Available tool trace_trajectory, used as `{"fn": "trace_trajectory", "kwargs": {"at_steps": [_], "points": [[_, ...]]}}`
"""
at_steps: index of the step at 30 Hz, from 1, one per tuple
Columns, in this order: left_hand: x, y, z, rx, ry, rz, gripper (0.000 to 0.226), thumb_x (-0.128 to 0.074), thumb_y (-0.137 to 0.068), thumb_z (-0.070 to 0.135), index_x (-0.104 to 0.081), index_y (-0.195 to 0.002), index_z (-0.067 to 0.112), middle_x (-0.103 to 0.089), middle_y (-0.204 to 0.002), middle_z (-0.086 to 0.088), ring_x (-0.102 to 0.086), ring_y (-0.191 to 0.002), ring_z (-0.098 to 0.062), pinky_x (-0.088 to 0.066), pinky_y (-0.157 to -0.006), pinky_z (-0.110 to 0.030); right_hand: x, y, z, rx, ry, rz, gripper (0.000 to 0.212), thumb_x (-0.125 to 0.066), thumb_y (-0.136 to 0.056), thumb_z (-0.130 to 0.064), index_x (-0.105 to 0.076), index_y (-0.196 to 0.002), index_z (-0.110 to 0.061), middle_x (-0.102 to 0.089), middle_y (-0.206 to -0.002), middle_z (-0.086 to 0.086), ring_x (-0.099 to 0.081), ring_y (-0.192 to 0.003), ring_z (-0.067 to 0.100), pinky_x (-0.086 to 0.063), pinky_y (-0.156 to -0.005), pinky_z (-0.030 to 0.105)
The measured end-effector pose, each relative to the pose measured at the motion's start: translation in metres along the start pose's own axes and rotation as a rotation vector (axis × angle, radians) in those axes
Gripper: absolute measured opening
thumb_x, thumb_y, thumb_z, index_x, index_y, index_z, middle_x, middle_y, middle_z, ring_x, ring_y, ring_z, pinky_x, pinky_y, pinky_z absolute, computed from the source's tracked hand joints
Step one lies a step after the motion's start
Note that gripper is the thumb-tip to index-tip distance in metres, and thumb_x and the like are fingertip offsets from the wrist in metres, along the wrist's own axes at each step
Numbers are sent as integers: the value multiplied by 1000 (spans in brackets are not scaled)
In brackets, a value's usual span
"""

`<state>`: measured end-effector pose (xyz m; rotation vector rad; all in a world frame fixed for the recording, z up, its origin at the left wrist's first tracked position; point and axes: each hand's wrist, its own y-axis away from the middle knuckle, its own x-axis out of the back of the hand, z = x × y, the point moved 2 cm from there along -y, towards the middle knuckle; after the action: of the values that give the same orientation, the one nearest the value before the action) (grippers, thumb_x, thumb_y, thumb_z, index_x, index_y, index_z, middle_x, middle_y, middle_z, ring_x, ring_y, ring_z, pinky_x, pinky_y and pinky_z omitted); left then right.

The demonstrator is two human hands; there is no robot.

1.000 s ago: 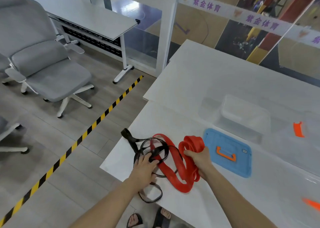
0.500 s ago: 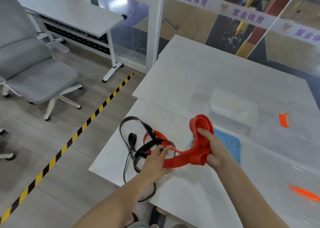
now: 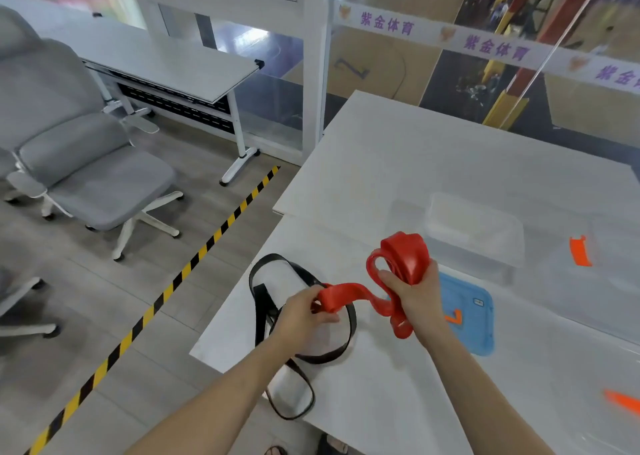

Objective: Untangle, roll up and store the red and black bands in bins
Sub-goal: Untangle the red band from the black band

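Red band (image 3: pixel 346 290) is up off the table (image 3: pixel 381 385), shared between both hands. The right hand (image 3: pixel 412 292) is curled round its gathered coil, and the left hand (image 3: pixel 303 311) pinches the loose tail. That short free stretch runs straight from hand to hand, so winding it in looks like the current step. Black band (image 3: pixel 263 302) lies slack beneath and left of the left hand, one loop over the near edge. A clear bin (image 3: pixel 474 233) sits just beyond the right hand, which is the nearer hand to it.
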<state>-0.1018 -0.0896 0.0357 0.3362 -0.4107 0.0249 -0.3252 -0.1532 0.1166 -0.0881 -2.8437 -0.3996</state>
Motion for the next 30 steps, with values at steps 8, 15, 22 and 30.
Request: {"fn": "trace_trajectory", "kwargs": {"at_steps": [8,15,22,30], "points": [[54,2,43,-47,15,-15,34,-77,-91,33,-62,-121,28,-69,-115,11,-65,-107,-7,-57,-90,-28,-41,7,6,70,55,-190,85,-90,-81,-47,-37,-147,-34,-58,-127,-16,-61,-113,3,-51,-88,29],[70,7,63,-63,346,42,31,-68,-100,24,-61,-131,24,-67,-125,-2,-71,-110,-20,-64,-90,-44,-60,7,7,100,10,-208,75,-86,-88,-28,-37,-145,-29,-65,-126,-1,-71,-106,15,-59,-84,31],[81,5,78,-52,510,92,25,-69,-100,20,-68,-125,20,-72,-116,-7,-73,-106,-23,-65,-80,-40,-68,10,-3,131,0,-261,90,-93,-81,-30,-31,-146,-37,-59,-128,-10,-70,-109,17,-61,-74,27],[70,12,87,-66,558,8,22,-61,-104,15,-73,-121,20,-73,-117,-17,-74,-106,-26,-64,-89,-48,-69,21,-11,211,142,-282,115,-102,-56,-41,-26,-141,-50,-53,-136,-22,-62,-120,5,-60,-95,33]]}}
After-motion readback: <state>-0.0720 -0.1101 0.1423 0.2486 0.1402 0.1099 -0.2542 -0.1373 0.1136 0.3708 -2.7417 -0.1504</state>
